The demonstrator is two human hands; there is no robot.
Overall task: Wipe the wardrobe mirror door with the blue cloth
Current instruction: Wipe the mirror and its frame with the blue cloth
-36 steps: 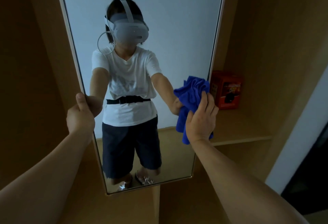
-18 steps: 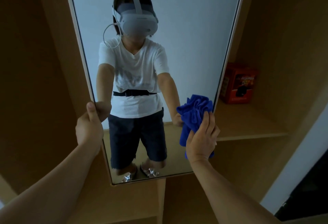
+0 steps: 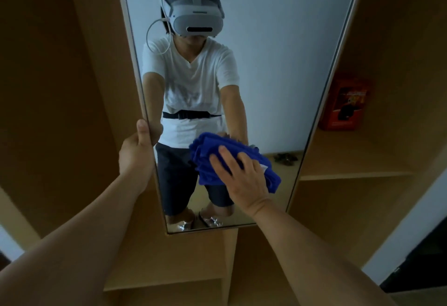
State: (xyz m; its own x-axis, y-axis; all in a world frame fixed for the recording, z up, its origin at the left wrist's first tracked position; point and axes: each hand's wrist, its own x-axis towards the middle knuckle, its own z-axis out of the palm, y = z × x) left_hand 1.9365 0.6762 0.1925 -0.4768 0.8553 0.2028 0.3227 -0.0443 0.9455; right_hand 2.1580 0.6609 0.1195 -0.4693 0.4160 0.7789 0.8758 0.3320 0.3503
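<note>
Here, right hand [image 3: 244, 179] spread flat, fingers [image 3: 226, 158] straight and splayed, pressing the bunched blue cloth [image 3: 217, 158] against the glass rather than curling round it; so an open-palmed grip, held by pressure alone; cloth crumpled into thick folds, poking out above and to the left of the fingertips and trailing below-right of the palm; sitting low on the wardrobe mirror door [image 3: 278, 63], roughly midway across its width, a little nearer the right edge than the left.

Left hand [image 3: 136, 158] clamped on the door's left edge, thumb up along the frame in front, fingers hidden behind the panel; clearly steadying the door, not wiping; near the cloth in height, apart from it across the glass.

Outward from the cloth: long axis of the mirror running top to bottom, tall and narrow; by far the greater stretch of glass lying above the cloth, rising past the reflected headset to the top of the view; only a short band left below, down to the bottom edge; short reaches to either side. Judged from that, next stroke most likely up or sideways along the lower band, with the right hand doing the travelling and the left bracing; cannot tell which parts are already clean, no smears visible in this dim light.

Beyond the door, open wooden shelf [image 3: 350, 160] with a red box [image 3: 344, 104] to the right.
</note>
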